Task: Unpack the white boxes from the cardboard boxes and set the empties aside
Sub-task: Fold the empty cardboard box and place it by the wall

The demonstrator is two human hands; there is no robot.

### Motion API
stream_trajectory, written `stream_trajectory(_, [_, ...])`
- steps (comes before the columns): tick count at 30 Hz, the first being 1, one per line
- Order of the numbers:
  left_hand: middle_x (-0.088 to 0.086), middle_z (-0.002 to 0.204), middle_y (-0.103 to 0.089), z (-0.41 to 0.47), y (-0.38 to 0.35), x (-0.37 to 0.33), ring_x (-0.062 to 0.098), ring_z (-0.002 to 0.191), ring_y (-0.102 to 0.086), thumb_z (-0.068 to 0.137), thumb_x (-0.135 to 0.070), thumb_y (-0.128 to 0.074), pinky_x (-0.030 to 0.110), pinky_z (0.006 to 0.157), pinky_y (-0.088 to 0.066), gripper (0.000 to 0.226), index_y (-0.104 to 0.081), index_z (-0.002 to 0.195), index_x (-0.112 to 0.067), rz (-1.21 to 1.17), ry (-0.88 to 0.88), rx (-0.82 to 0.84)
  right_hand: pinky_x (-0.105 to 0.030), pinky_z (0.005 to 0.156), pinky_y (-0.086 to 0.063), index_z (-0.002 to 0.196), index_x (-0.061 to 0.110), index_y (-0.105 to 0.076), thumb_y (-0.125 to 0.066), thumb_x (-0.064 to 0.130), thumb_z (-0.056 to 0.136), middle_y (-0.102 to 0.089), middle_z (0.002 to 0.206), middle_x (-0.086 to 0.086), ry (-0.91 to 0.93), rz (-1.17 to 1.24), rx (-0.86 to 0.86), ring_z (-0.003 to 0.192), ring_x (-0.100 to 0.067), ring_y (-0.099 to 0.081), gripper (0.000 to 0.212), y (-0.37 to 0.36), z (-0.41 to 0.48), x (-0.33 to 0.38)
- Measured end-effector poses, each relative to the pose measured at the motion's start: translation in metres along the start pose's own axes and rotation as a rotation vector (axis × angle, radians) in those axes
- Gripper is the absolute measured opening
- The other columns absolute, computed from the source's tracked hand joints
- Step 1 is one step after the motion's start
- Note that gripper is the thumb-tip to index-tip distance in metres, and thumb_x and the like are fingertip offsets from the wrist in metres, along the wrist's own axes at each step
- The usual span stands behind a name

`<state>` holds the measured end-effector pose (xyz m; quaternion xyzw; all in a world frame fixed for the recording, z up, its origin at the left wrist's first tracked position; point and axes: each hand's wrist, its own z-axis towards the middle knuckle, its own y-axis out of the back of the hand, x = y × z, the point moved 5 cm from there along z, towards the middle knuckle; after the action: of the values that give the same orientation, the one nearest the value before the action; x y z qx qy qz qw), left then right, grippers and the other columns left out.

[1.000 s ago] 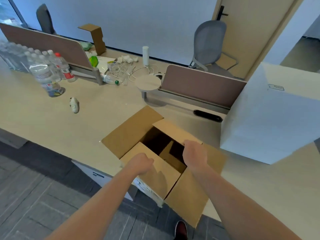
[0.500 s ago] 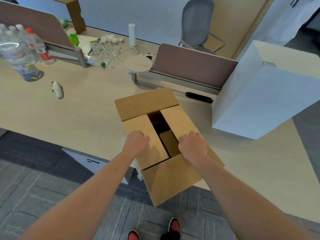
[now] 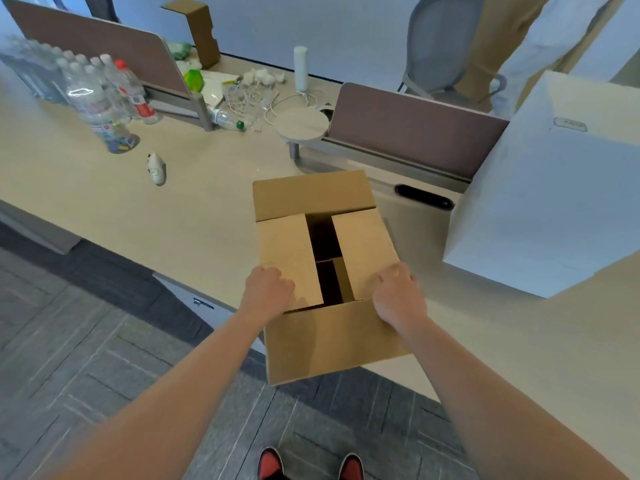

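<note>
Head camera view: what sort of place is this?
Most likely an open-plan office: a long shared desk with brown divider screens, a grey mesh swivel chair behind it, and grey carpet tiles on the floor.

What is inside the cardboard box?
Between the flaps of the cardboard box only a dark gap and a brown cardboard piece show. The flaps cover the rest, so other contents cannot be seen.

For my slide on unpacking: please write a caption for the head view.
Left hand and right hand hold the cardboard box by its flaps at the desk edge, beside a white box.
</note>
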<state>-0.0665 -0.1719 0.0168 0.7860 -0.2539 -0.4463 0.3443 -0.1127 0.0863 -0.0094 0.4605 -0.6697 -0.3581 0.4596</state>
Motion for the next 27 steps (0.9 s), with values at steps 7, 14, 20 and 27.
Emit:
stream_trajectory(7, [0.01, 0.108, -0.058, -0.054, -0.02, 0.031, 0.027, 0.094, -0.058, 0.095, -0.033, -0.054, 0.039, 0.078, -0.054, 0.046, -0.041, 0.128, -0.005, -0.092, 0.287, 0.162, -0.044, 0.092, -0.049, 0.125, 0.015, -0.053, -0.042, 0.026, 0.093, -0.051, 0.126, -0.014, -0.065, 0.043, 0.104, 0.109, -0.034, -0.056, 0.036, 0.019, -0.009, -0.039])
stream_trajectory(14, [0.015, 0.094, -0.06, -0.078, -0.004, 0.024, 0.023, 0.072, -0.052, 0.092, -0.03, -0.058, 0.034, 0.057, -0.045, 0.054, -0.043, 0.13, 0.006, -0.262, 0.375, -0.024, -0.042, 0.083, -0.055, 0.111, 0.012, -0.06, -0.048, 0.034, 0.081, -0.066, 0.096, -0.007, -0.083, 0.193, 0.174, 0.088, -0.029, -0.065, 0.039, 0.033, -0.01, -0.054])
stream_trajectory(20, [0.008, 0.081, -0.057, -0.074, 0.023, 0.005, 0.023, 0.067, -0.06, 0.095, -0.022, -0.057, 0.038, 0.07, -0.061, 0.041, -0.054, 0.125, 0.006, -0.75, 0.395, -0.182, -0.031, 0.058, -0.037, 0.108, 0.007, -0.054, -0.05, 0.029, 0.092, -0.057, 0.084, -0.003, -0.014, 0.529, 0.012, 0.073, -0.019, -0.056, 0.027, 0.086, -0.018, -0.031])
stream_trajectory(27, [0.005, 0.071, -0.042, -0.061, 0.048, -0.012, 0.033, 0.083, -0.065, 0.092, -0.019, -0.049, 0.038, 0.078, -0.051, 0.016, -0.047, 0.08, -0.009, -0.864, 0.322, -0.371, -0.04, 0.093, -0.047, 0.144, 0.015, -0.04, -0.055, 0.038, 0.091, -0.05, 0.137, -0.004, 0.039, 0.745, -0.092, 0.114, -0.023, -0.056, 0.06, 0.078, -0.007, -0.018])
